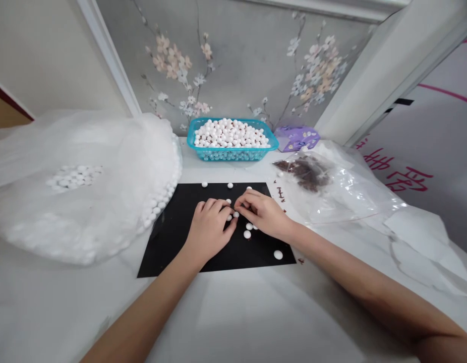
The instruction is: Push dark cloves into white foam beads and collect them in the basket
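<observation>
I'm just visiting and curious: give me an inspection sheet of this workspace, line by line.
Surface: white table, with a black mat lying on it.
Things in use: loose white balls on the mat; more heaped in a blue tub behind it.
Clutter: large bag of balls at left; clear bag with brown contents at right; purple pack beside the tub; dark red bits by the mat.
Hands: left hand and right hand meet around one ball; grip unclear.
Cables: nothing seen.
Surroundings: flowered panel behind; red writing at right.
</observation>
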`<state>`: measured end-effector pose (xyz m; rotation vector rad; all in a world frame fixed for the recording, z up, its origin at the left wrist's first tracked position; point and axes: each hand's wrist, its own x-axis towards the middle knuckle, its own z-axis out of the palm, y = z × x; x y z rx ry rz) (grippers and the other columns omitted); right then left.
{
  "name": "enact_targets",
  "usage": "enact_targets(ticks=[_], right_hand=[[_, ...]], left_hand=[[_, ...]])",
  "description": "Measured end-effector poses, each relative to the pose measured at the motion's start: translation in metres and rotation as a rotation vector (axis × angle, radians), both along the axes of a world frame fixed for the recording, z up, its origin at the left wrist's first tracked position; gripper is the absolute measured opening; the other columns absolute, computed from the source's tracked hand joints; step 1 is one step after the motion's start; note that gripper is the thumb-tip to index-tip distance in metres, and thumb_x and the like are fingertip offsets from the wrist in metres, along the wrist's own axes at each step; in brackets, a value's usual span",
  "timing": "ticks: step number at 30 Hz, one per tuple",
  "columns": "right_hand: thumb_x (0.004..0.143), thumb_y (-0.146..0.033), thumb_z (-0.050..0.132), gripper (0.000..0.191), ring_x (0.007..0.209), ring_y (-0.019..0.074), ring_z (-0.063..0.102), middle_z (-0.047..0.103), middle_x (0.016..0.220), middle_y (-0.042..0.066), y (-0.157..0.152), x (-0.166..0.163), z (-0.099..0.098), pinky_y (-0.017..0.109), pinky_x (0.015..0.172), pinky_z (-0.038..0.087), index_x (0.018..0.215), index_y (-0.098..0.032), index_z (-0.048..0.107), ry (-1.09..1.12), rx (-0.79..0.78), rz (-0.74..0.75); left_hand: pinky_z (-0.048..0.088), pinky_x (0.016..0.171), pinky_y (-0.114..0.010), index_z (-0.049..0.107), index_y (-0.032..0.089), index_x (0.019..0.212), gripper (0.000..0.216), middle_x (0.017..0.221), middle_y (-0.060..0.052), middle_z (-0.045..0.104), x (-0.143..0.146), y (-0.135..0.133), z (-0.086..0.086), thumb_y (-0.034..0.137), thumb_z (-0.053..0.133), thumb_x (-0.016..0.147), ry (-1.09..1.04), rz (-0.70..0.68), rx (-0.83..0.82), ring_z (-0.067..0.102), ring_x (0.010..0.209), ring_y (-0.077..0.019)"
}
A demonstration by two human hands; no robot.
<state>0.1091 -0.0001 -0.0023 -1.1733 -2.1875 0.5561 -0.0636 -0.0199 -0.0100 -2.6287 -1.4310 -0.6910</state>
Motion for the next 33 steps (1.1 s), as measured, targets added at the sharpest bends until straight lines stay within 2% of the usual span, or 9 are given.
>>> enact_targets(ticks=[10,15,20,33], right_hand=[[0.084,-0.018,0.052,0.008,0.065,0.009,0.051,0.052,0.08,-0.001,0.0005,0.0008,-0.0011,0.02,0.055,0.036,0.085,-0.02,0.059,-0.103,0.019,0.025],[0.084,-0.018,0.051,0.009,0.064,0.0091,0.052,0.053,0.08,0.0,0.0017,0.0055,0.0003,0.02,0.056,0.038,0.088,-0.019,0.059,-0.109,0.046,0.102],[0.086,-0.018,0.047,0.011,0.071,0.011,0.055,0.055,0.086,0.002,0.0029,0.0077,0.0009,0.022,0.061,0.042,0.09,-0.019,0.058,-0.101,0.045,0.158],[0.087,-0.018,0.047,0.012,0.066,0.0101,0.053,0.056,0.083,0.002,0.0049,0.0082,-0.0024,0.021,0.058,0.04,0.088,-0.018,0.059,-0.085,0.032,0.17]], left_hand=[[0.035,0.072,-0.036,0.063,0.019,0.081,0.017,0.09,-0.001,0.067,-0.0014,0.0015,0.0006,0.027,0.049,0.086,0.013,-0.012,-0.03,0.056,0.085,-0.0191],[0.034,0.073,-0.036,0.063,0.019,0.082,0.017,0.09,-0.001,0.067,-0.0022,0.0017,-0.0003,0.027,0.049,0.086,0.018,-0.02,-0.038,0.056,0.085,-0.0187],[0.034,0.072,-0.035,0.063,0.019,0.084,0.018,0.09,-0.002,0.067,-0.0024,0.0021,0.0,0.026,0.048,0.088,0.03,-0.027,-0.042,0.056,0.085,-0.0192],[0.034,0.072,-0.035,0.064,0.02,0.083,0.018,0.092,-0.002,0.067,-0.0024,0.0026,-0.0012,0.029,0.049,0.087,0.01,-0.017,-0.072,0.056,0.088,-0.0192]])
